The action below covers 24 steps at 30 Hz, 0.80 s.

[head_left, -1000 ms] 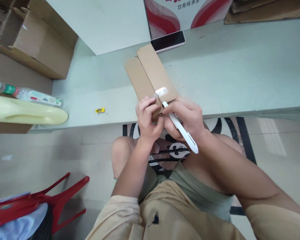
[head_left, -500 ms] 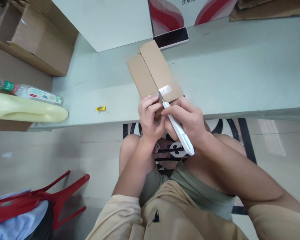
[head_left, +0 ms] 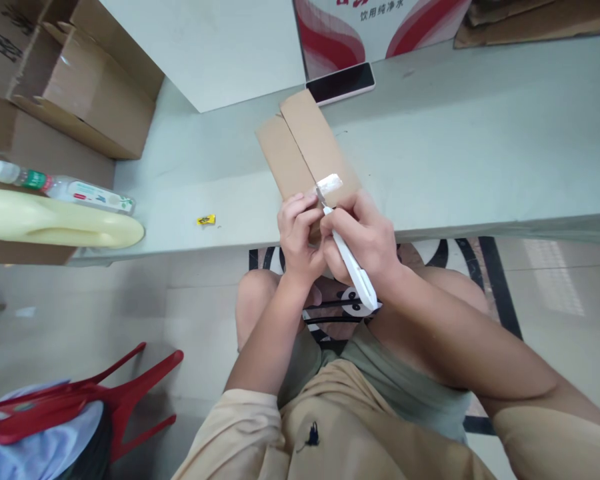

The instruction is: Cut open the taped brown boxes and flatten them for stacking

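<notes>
A flattened brown cardboard box (head_left: 300, 147) lies on the pale table (head_left: 480, 147), its near end at the table's front edge. A strip of clear tape (head_left: 329, 183) crosses its centre seam. My left hand (head_left: 297, 237) is closed on the near end of the cardboard. My right hand (head_left: 363, 240) grips a white utility knife (head_left: 353, 267), whose blade tip touches the seam at the tape.
A phone (head_left: 341, 83) lies face up behind the cardboard. An open carton (head_left: 80, 80) stands at the far left, near a water bottle (head_left: 65, 188) and a cream plastic piece (head_left: 55, 227). A small yellow scrap (head_left: 206, 219) lies on the table. A red chair (head_left: 80, 400) stands at lower left.
The knife tip has moved a little forward along the seam up to the tape. Both hands keep their grip. The camera has shifted slightly.
</notes>
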Motion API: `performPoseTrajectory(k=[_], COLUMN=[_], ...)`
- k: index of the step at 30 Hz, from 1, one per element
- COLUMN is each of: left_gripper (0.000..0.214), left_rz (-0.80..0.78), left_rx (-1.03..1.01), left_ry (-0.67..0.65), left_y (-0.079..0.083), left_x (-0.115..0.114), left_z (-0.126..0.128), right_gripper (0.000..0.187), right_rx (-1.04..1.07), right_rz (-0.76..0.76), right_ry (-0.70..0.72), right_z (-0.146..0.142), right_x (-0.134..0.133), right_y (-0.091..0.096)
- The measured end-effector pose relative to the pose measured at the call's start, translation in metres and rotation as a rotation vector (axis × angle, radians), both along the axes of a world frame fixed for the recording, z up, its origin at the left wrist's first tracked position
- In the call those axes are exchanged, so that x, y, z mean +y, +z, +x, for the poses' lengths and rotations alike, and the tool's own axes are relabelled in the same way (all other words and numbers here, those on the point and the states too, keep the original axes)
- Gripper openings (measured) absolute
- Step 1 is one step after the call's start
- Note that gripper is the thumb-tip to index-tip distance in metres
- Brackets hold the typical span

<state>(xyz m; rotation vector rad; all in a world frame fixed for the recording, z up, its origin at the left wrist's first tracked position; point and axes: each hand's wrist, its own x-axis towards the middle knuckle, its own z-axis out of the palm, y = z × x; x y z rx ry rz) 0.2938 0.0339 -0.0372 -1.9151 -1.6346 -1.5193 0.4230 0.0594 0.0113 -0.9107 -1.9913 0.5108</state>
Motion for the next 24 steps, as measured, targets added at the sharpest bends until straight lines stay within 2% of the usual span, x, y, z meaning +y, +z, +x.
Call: performPoseTrajectory(k=[10,17,24], left_gripper=[0.017,0.02,0.016], left_rz=[0.03,0.002,-0.011], left_rx=[-0.004,0.031,0.028], left_ry=[0.012,0.025,0.022], left_y=[-0.0004,-0.0006,-0.0019], left_x=[0.0022,0.0019,0.0057], left_z=[0.0023,0.001,0.0009], right_gripper=[0.011,0.014,0.017], right_rx=[-0.054,-0.082,-0.039], right_rz=[-0.018,-0.016,-0.078], right_ry=[-0.02,-0.093,-0.064], right_z=[0.0012,-0.003,0.0008], right_x=[0.0017,0.0013,0.0068], right_y=[-0.0014,-0.0021,-0.003])
